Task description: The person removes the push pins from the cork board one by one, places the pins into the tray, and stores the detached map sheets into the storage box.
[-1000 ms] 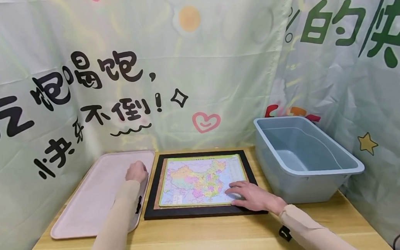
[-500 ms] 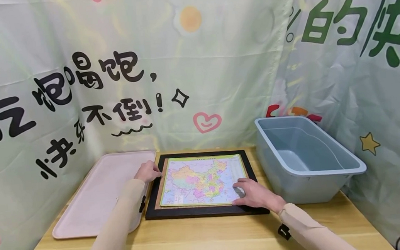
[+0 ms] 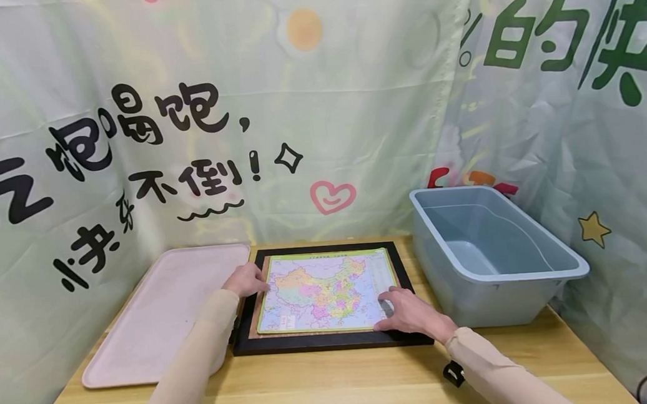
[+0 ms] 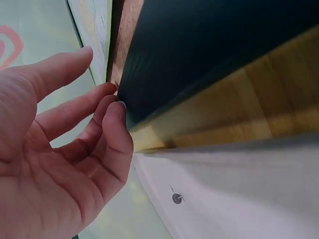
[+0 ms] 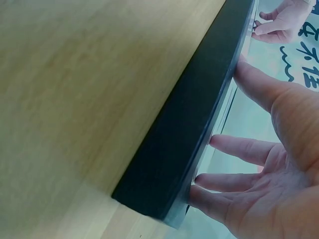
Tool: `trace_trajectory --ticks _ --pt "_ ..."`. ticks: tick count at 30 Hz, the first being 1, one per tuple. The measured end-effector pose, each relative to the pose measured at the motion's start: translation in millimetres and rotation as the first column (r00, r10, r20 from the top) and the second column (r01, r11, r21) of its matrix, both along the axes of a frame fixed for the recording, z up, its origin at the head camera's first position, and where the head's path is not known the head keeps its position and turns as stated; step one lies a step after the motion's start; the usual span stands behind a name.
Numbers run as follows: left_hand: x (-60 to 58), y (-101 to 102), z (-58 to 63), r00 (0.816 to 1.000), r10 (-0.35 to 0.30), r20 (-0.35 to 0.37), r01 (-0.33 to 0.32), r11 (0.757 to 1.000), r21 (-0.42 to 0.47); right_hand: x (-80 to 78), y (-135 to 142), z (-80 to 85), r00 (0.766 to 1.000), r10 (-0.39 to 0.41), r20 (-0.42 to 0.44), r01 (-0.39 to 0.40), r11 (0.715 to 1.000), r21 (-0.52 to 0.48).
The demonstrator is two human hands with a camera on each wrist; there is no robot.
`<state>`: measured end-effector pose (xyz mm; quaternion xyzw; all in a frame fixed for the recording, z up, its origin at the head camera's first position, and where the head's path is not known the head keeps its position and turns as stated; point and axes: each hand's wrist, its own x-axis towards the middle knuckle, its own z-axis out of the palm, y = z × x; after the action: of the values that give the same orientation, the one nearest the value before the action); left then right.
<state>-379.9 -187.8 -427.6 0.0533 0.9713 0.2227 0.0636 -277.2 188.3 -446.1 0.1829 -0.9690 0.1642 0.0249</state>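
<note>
A map sheet [image 3: 312, 284], printed in many colours and edged in yellow-green, lies within a black frame [image 3: 333, 341] on the table. Brown backing shows around its edge. My left hand [image 3: 246, 280] reaches over the frame's left side, fingertips at the map's left edge. In the left wrist view the fingers of that hand [image 4: 75, 134] are loosely bent, the thumb apart, nothing gripped. On the map's lower right part rest the spread fingers of my right hand [image 3: 413, 313]. The right wrist view shows this hand [image 5: 269, 164] with its fingertips along the inner side of the frame.
A pale pink tray [image 3: 146, 321] lies left of the frame, close beside it. To the right stands a deep blue-grey bin [image 3: 477, 297]. Printed curtains [image 3: 295, 116] hang behind the wooden table [image 3: 325, 389] and at its sides.
My left hand has moved right, from over the pink tray to the map's left edge, and its fingers have reached out. The right hand has shifted slightly, staying at the lower right corner.
</note>
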Motion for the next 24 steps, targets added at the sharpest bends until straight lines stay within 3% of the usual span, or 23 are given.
trace_trajectory --ticks 7,11,19,24 --pt "5.7 5.5 1.1 1.0 -0.022 0.004 0.022 1.0 -0.01 -0.3 -1.7 0.6 1.0 0.001 0.013 -0.001 1.0 -0.01" --pt "6.7 5.9 0.3 1.0 0.025 0.018 -0.025 0.999 0.019 -0.2 -2.8 0.0 1.0 0.01 0.016 -0.01 0.999 -0.032" --pt "8.9 9.1 -1.7 0.989 0.107 0.104 -0.123 0.979 0.165 -0.8 -1.1 -1.8 1.0 0.0 -0.001 0.0 0.998 -0.066" --pt "15.1 12.5 -1.2 0.984 0.077 0.16 -0.127 0.934 0.334 1.9 0.1 -1.7 0.999 -0.032 0.006 0.032 0.995 -0.094"
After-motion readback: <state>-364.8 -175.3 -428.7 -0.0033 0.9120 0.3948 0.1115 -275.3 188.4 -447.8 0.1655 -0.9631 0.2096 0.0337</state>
